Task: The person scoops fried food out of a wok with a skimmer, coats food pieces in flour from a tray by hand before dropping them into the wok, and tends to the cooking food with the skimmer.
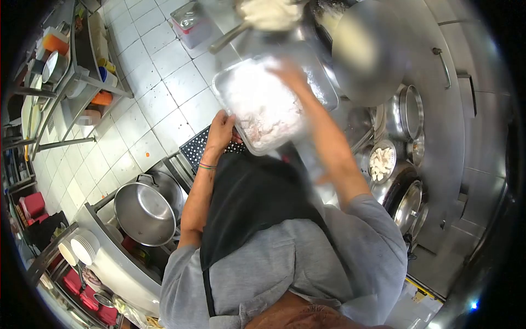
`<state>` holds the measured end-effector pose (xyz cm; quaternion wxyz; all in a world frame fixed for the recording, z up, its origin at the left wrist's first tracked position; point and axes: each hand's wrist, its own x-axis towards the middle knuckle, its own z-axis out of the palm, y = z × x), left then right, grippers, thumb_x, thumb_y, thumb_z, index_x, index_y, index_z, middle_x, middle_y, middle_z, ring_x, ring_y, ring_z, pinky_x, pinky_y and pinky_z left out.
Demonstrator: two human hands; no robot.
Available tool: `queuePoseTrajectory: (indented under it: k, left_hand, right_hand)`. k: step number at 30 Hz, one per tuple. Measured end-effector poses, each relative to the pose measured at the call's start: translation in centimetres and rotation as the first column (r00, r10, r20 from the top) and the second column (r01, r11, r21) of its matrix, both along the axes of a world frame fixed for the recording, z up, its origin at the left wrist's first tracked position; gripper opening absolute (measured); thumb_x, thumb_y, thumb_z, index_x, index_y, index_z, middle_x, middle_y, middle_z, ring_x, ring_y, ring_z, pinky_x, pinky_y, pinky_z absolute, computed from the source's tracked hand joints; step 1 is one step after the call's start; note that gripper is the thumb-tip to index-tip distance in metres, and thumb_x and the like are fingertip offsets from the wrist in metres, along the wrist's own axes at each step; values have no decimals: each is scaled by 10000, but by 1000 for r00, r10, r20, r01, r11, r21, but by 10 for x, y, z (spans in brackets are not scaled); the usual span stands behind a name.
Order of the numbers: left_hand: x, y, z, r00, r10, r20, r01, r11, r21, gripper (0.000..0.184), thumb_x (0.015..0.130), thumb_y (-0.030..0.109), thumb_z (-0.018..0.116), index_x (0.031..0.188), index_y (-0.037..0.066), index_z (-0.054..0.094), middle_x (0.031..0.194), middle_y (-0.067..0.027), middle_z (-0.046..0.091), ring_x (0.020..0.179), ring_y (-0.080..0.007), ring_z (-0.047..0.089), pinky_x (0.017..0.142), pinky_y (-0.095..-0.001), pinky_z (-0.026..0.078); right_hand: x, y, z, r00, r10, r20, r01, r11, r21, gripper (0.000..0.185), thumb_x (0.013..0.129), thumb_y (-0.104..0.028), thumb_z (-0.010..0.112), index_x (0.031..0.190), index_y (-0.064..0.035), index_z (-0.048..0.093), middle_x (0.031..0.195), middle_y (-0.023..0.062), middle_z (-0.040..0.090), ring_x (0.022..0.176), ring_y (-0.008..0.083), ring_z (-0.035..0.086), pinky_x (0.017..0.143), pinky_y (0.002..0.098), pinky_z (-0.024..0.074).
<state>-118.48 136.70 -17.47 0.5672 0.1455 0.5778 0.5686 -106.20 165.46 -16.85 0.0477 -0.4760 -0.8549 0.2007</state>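
A clear plastic container (218, 90) is tilted in front of my apron. It holds a heap of white powder (255, 82), with pinkish, powder-coated pieces (268, 129) at the near end. My left hand (222, 130) grips the container's near left corner, fingers wrapped around the rim. Over the far right part of the powder is my right hand (287, 75), smeared by motion, so its fingers cannot be made out. Beyond the container, a long-handled pan or strainer (268, 15) bears something pale.
A blurred round metal vessel (370, 52) stands right of the container. Further right are metal bowls (411, 112) and a strainer of white pieces (382, 163). A large pot (145, 214) and stacked plates (85, 247) are at lower left. A lidded tub (190, 24) is at the top.
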Motion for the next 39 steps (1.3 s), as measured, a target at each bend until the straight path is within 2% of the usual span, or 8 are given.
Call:
queuePoseTrajectory:
  k: [4, 7, 10, 12, 18, 23, 34, 39]
  left_hand:
    - [0, -1, 2, 1000, -9, 12, 9, 1000, 0, 219, 999, 210, 481, 926, 10, 435, 696, -81, 545, 471, -160, 575, 412, -283, 526]
    - [1, -1, 0, 1000, 5, -25, -4, 1000, 18, 210, 1002, 205, 472, 938, 7, 441, 705, -79, 548, 471, -158, 579, 407, -277, 521]
    - [1, -1, 5, 1000, 15, -13, -15, 1000, -3, 199, 981, 173, 487, 977, -23, 454, 732, -82, 518, 482, -151, 569, 395, -284, 515]
    - [1, 0, -3, 1000, 23, 13, -23, 1000, -2, 189, 980, 173, 490, 948, -6, 438, 711, -68, 503, 468, -148, 563, 375, -276, 503]
    - [3, 1, 8, 999, 29, -39, -29, 999, -14, 195, 998, 177, 464, 883, 28, 414, 668, -73, 543, 439, -157, 554, 398, -281, 519]
    - [8, 1, -3, 995, 57, -87, -58, 998, -18, 196, 996, 183, 469, 884, 28, 424, 656, -68, 533, 437, -153, 556, 387, -275, 511]
    - [14, 1, 6, 976, 108, -190, -123, 990, -69, 210, 988, 192, 496, 894, 12, 443, 698, -64, 535, 445, -135, 555, 382, -274, 511]
    - [12, 1, 11, 982, 88, -168, -105, 990, -93, 209, 976, 181, 502, 938, -21, 469, 721, -72, 527, 499, -127, 560, 395, -280, 522]
  right_hand:
    - [43, 71, -32, 998, 42, -45, -46, 993, -112, 597, 769, -341, 682, 1216, 44, 588, 1274, 211, 578, 1157, 286, 579, 972, 357, 454]
    - [72, 38, 56, 905, -255, -340, 15, 820, -573, 455, 806, -164, 685, 1180, 76, 592, 1238, 200, 600, 1139, 247, 569, 933, 327, 460]
    - [76, -18, 104, 939, -206, -277, 127, 952, -277, 388, 824, -160, 692, 1135, 59, 612, 1178, 190, 629, 1071, 241, 602, 896, 332, 478]
    - [88, -22, 94, 982, 160, -99, -170, 980, -103, 391, 831, -190, 705, 1135, 38, 614, 1130, 192, 644, 1001, 243, 628, 861, 329, 492]
    - [113, 3, 167, 958, -31, -284, -15, 987, -158, 328, 827, -97, 691, 1126, 12, 611, 1018, 159, 668, 919, 200, 627, 809, 313, 499]
    - [113, 79, 236, 948, 45, -314, 69, 937, 343, 292, 822, -91, 681, 1095, -3, 629, 996, 196, 679, 925, 282, 664, 821, 356, 501]
    - [22, 314, 138, 952, 68, 300, -195, 887, 419, 306, 751, -230, 676, 1027, -100, 698, 1028, 164, 679, 1000, 358, 633, 886, 430, 490]
    - [33, 320, 155, 998, -7, 58, -32, 772, 634, 327, 768, -191, 643, 1058, -46, 682, 1025, 204, 670, 1001, 373, 626, 887, 440, 483]
